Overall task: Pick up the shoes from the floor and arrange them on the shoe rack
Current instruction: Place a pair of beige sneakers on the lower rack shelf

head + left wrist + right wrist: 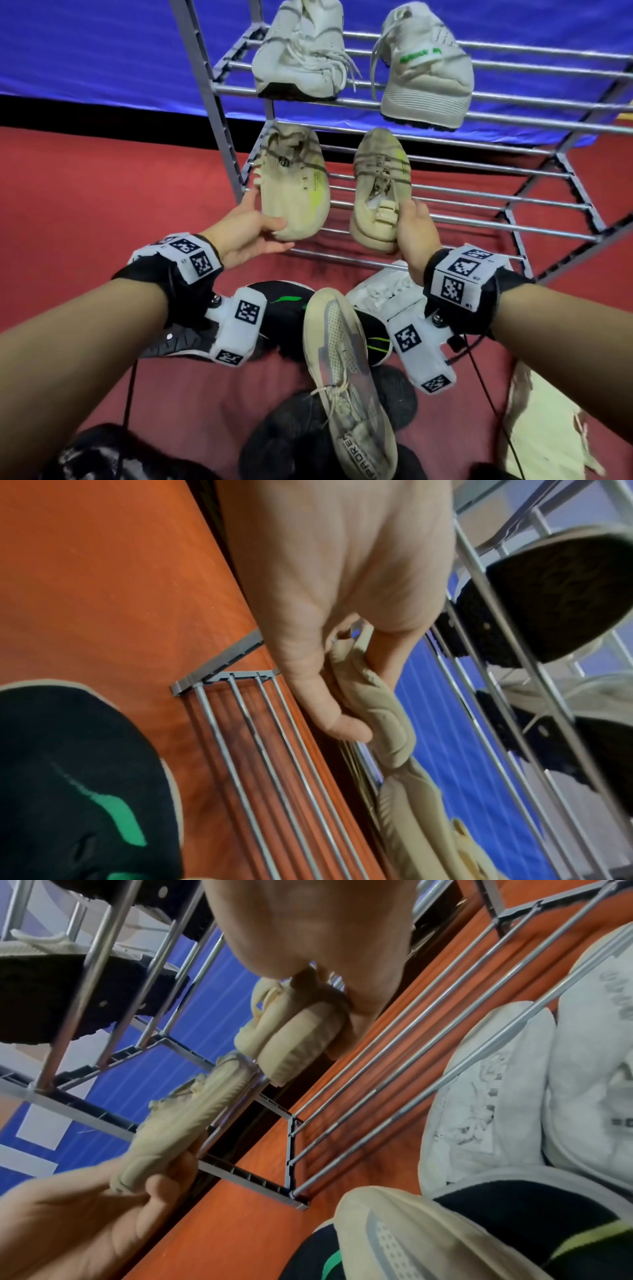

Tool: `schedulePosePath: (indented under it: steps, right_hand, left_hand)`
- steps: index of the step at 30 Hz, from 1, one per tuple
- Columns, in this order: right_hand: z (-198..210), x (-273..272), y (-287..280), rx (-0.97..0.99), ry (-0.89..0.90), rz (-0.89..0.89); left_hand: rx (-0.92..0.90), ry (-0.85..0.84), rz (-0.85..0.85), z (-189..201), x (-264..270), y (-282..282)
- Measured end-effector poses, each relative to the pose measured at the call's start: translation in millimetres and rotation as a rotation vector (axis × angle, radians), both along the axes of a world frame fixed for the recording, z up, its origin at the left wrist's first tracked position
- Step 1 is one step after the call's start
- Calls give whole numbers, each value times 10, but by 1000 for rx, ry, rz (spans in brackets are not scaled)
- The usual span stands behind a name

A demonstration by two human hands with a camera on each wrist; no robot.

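Two beige shoes lie on the middle shelf of the grey metal shoe rack (pixel 479 212). My left hand (pixel 253 226) grips the heel of the left beige shoe (pixel 294 185), thumb on top; the left wrist view shows that hand (pixel 329 696) curled round that shoe's sole edge (pixel 380 723). My right hand (pixel 411 226) holds the heel of the right beige shoe (pixel 376 192); in the right wrist view that heel (pixel 294 1042) sits in my fingers. Two white shoes (pixel 301 51) (pixel 428 68) stand on the shelf above.
Several shoes lie on the red floor (pixel 102 205) below my arms: a black one with a green mark (pixel 287 308), a beige one (pixel 346 377), a white one (pixel 383 291) by the lowest shelf, dark ones near the bottom edge. Blue wall behind the rack.
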State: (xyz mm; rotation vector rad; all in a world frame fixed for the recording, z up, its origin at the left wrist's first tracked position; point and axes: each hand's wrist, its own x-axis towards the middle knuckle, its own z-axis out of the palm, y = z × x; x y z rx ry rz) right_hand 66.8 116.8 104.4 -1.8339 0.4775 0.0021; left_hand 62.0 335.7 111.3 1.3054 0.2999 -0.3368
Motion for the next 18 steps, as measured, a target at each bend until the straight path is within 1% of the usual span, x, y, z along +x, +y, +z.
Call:
schedulePosePath:
  steps: [4,8,11,15,18]
  right_hand:
    - [-15,20,4,-38,-108,-83]
    - [72,153,65,0,-179,-81]
    - [73,293,83,-21,-173,-46]
    - [-86,408,117,-52,-135,-26]
    - [-143,446,112,-73,-165,-18]
  left_hand:
    - [-17,-69,8,139,151,32]
    - [-24,-109,78,148,357,-58]
    - [-5,-94,93,95,453,-74]
    - [12,-62,104,-21,474,124]
    - [30,-76,83,-18,499,223]
